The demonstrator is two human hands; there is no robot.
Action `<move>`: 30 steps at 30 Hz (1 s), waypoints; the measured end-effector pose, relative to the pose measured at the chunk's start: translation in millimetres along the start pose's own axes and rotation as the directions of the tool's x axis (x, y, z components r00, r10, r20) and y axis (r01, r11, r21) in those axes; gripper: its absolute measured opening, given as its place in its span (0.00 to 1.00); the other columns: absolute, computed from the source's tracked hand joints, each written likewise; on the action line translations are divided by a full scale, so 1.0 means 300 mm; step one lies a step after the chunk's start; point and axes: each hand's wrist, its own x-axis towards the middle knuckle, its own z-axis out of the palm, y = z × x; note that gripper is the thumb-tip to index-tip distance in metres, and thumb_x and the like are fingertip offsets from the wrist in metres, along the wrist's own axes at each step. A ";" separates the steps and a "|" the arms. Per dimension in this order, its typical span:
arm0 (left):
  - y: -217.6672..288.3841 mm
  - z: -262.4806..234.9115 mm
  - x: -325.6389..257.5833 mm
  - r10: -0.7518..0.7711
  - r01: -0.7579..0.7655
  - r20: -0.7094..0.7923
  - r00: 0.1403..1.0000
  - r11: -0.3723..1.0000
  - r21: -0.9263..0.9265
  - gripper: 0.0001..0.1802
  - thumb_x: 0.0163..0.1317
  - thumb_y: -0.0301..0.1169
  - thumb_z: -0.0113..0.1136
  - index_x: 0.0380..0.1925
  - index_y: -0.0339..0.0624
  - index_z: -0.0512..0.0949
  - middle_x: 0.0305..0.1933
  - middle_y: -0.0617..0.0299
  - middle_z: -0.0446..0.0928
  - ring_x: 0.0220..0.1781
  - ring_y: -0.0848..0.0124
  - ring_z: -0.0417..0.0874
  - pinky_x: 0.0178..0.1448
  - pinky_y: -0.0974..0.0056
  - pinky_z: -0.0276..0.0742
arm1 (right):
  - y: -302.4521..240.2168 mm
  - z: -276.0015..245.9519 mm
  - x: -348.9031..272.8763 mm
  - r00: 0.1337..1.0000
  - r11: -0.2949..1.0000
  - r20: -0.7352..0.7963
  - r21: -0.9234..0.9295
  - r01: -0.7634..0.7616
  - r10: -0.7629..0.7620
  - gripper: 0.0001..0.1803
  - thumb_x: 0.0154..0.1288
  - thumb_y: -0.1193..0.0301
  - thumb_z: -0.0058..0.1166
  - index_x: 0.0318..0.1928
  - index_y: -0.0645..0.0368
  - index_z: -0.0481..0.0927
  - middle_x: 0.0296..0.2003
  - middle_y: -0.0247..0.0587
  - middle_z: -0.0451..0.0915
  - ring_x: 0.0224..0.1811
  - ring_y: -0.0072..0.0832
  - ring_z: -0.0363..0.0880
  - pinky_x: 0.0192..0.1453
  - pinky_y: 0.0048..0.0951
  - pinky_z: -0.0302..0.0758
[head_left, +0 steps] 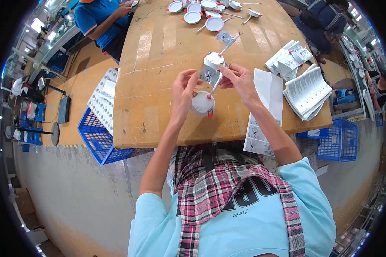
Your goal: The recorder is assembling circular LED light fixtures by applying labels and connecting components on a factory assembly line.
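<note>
Near the front of the table lies a round white downlight [203, 104] with red-tipped clips, its back facing up. A white cable [217, 85] rises from it towards my right hand [240, 82]. A small silver-grey label [209, 74] with a crossed symbol hangs at this cable, between my hands. My right thumb and fingers pinch the cable at the label's right side. My left hand [185, 91] has its fingers curled, with the thumb and fingertips at the label's left edge. Just beyond, a second downlight [213, 59] has a similar label [225, 37] on its cable.
Several white downlights [214, 24] lie at the table's far end. A label sheet [268, 94], stacked leaflets [306, 92] and more papers [289, 58] are on the right. Blue crates [99, 136] stand beside the table. A person in blue [99, 21] stands far left.
</note>
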 end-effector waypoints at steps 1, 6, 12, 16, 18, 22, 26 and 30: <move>-0.007 0.000 -0.021 0.194 -0.170 -0.057 0.979 0.942 0.289 0.21 0.61 0.36 0.60 0.50 0.34 0.72 0.42 0.54 0.78 0.45 0.68 0.79 0.52 0.63 0.71 | 0.023 -0.010 0.010 0.999 0.999 -0.038 0.023 -0.033 0.034 0.15 0.65 0.61 0.56 0.35 0.64 0.79 0.26 0.39 0.81 0.25 0.20 0.81 0.32 0.20 0.80; -0.063 0.045 -0.146 0.454 -0.379 0.195 0.870 0.360 0.852 0.31 0.52 0.32 0.66 0.56 0.38 0.66 0.58 0.49 0.66 0.61 0.58 0.67 0.64 0.54 0.60 | 0.080 -0.041 0.033 0.995 0.995 -0.080 0.088 -0.050 0.057 0.17 0.66 0.61 0.55 0.36 0.65 0.77 0.28 0.43 0.81 0.26 0.24 0.82 0.33 0.22 0.81; -0.121 -0.079 0.039 0.454 -0.314 0.170 0.875 0.264 0.912 0.34 0.48 0.27 0.67 0.57 0.46 0.67 0.60 0.54 0.65 0.62 0.54 0.66 0.64 0.54 0.60 | 0.108 -0.051 0.035 0.999 0.996 -0.024 0.082 -0.046 0.048 0.22 0.69 0.58 0.51 0.48 0.66 0.71 0.39 0.44 0.79 0.36 0.24 0.80 0.45 0.25 0.78; -0.106 -0.289 0.389 0.511 -0.258 0.139 0.848 0.171 0.951 0.31 0.50 0.26 0.65 0.56 0.42 0.67 0.63 0.57 0.63 0.64 0.55 0.63 0.64 0.50 0.58 | 0.053 -0.065 -0.012 0.998 0.995 0.012 0.072 -0.067 0.066 0.20 0.71 0.59 0.47 0.50 0.64 0.71 0.41 0.41 0.77 0.40 0.22 0.77 0.49 0.25 0.74; -0.049 -0.321 0.562 0.651 -0.055 0.126 0.748 -0.127 0.990 0.30 0.52 0.28 0.65 0.56 0.40 0.67 0.64 0.55 0.61 0.67 0.52 0.59 0.65 0.46 0.57 | 0.030 -0.070 -0.024 0.998 0.997 -0.002 0.046 -0.059 0.059 0.18 0.71 0.61 0.47 0.50 0.64 0.71 0.40 0.40 0.77 0.41 0.23 0.77 0.49 0.25 0.74; 0.037 -0.186 0.695 0.773 -0.114 0.025 0.634 0.061 0.992 0.30 0.53 0.32 0.65 0.56 0.39 0.66 0.64 0.50 0.60 0.68 0.50 0.55 0.66 0.44 0.55 | -0.051 -0.072 -0.044 1.000 0.999 0.017 0.040 0.001 -0.001 0.17 0.71 0.63 0.47 0.48 0.65 0.72 0.39 0.40 0.77 0.41 0.23 0.77 0.49 0.25 0.73; -0.024 -0.077 0.561 0.666 -0.405 0.054 0.744 0.385 0.830 0.33 0.54 0.39 0.65 0.57 0.38 0.65 0.63 0.44 0.60 0.67 0.48 0.56 0.68 0.46 0.54 | -0.278 -0.040 -0.116 0.890 0.894 0.116 -0.038 0.447 -0.441 0.09 0.68 0.74 0.45 0.43 0.67 0.75 0.38 0.44 0.78 0.41 0.26 0.76 0.47 0.25 0.73; -0.099 0.054 0.393 0.473 -0.565 0.336 0.815 0.519 0.641 0.37 0.53 0.46 0.66 0.56 0.36 0.64 0.63 0.43 0.59 0.66 0.47 0.58 0.68 0.48 0.54 | -0.520 -0.088 -0.208 0.376 0.418 0.419 0.009 0.908 -0.826 0.06 0.63 0.74 0.47 0.34 0.62 0.77 0.35 0.41 0.80 0.37 0.28 0.77 0.41 0.28 0.72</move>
